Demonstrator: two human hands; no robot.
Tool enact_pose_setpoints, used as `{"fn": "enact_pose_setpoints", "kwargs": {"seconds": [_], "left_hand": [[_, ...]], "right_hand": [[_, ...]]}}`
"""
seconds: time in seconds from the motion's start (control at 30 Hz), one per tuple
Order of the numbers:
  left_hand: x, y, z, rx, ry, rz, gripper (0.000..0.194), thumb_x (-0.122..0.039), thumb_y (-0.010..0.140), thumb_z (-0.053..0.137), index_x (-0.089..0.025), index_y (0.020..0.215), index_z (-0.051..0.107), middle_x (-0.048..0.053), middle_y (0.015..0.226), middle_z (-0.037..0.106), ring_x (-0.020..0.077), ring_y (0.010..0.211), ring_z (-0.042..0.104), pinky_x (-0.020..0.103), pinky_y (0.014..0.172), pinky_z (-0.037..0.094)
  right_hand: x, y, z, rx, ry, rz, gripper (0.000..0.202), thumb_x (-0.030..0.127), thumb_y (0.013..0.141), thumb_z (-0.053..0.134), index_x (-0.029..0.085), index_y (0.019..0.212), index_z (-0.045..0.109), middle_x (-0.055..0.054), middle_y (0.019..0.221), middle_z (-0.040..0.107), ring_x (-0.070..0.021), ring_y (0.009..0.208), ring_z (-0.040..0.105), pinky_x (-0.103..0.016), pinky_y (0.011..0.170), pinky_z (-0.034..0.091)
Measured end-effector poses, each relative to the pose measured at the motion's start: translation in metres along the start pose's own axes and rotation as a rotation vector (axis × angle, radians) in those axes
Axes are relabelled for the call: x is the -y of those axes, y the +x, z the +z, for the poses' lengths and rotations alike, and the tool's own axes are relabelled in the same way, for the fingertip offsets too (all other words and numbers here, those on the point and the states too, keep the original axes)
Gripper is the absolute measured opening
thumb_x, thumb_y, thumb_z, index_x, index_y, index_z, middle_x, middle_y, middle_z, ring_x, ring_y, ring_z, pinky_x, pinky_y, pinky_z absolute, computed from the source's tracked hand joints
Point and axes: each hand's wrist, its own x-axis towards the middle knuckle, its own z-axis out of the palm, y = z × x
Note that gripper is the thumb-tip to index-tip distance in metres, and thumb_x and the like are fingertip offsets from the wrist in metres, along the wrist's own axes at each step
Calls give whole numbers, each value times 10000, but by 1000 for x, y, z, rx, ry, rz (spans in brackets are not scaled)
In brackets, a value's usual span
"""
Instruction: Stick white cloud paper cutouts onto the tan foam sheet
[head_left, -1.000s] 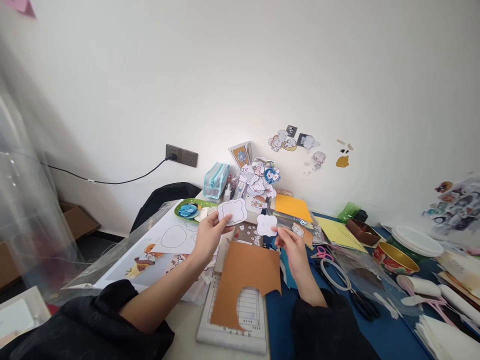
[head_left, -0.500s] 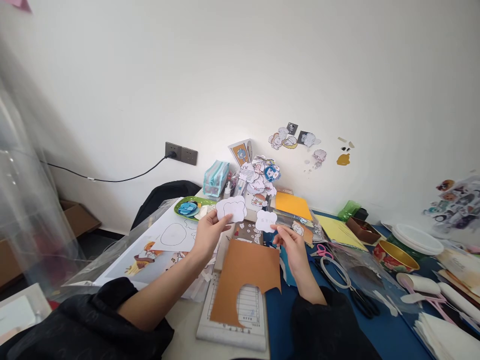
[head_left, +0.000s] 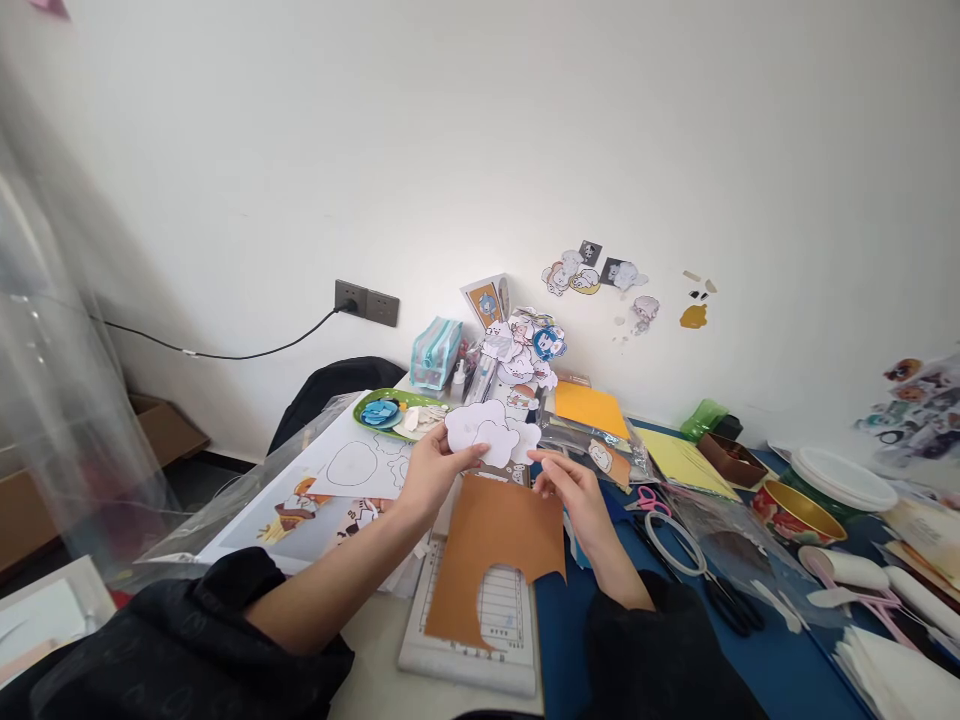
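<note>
My left hand [head_left: 439, 468] pinches white cloud-shaped paper cutouts [head_left: 472, 425] that overlap one another, its thumb on the front one. Close beside it, my right hand [head_left: 566, 485] has its thumb and forefinger closed on the edge of another white cutout [head_left: 525, 440], which partly lies behind the others. Beneath both hands is a brown sheet [head_left: 506, 520] with a rounded piece cut out of its lower edge. That sheet rests on a ruled pad [head_left: 469, 672].
A green tray [head_left: 362, 417] with blue and white pieces stands behind my left hand. Pink-handled scissors [head_left: 651, 500], black-handled scissors [head_left: 731, 603] and a red-gold bowl [head_left: 799, 513] are at the right. Drawings [head_left: 352, 468] lie at the left.
The two hands have come together. The right cutout has moved left to the ones in my left hand and now partly overlaps them. The view has shifted slightly.
</note>
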Motion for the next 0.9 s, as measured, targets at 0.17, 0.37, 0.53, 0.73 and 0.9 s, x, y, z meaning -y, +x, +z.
{"fn": "enact_pose_setpoints", "kwargs": {"seconds": [0.17,0.37,0.53,0.73,0.9], "left_hand": [[3,-4,5,-5,12,-42,406,-303,541,820,-140,868,644,11,723,682,130,622,592,226,572,461],[6,-11,12,58,14,-90,359,-296,529,830,-132,791,647,18,697,672,117,594,566,222,557,448],[2,-11,12,27,-24,-70,372,-339,566,809,-122,803,623,5,647,620,103,555,529,227,539,444],[-16,-3,1,-129,43,57,676,-315,603,787,-142,1185,490,-5,773,601,76,525,506,239,557,475],[-30,-8,-3,-162,289,235,940,-284,714,674,-229,1457,102,-18,744,625,144,535,608,334,660,530]], "right_hand": [[2,-3,12,8,-17,-6,270,434,708,688,212,855,735,-52,881,677,-136,587,554,-294,593,457],[1,-4,21,-170,117,96,232,347,560,803,184,674,684,-17,668,648,-169,642,571,-298,645,463],[-2,-2,19,-249,186,105,238,357,574,794,181,677,672,-2,652,629,-142,612,539,-274,613,439],[-4,2,4,-325,262,109,265,350,561,812,174,707,678,-6,692,629,-127,631,526,-252,596,416],[-5,3,1,-332,337,128,261,342,562,824,179,714,687,10,670,618,-108,614,521,-241,606,422]]}}
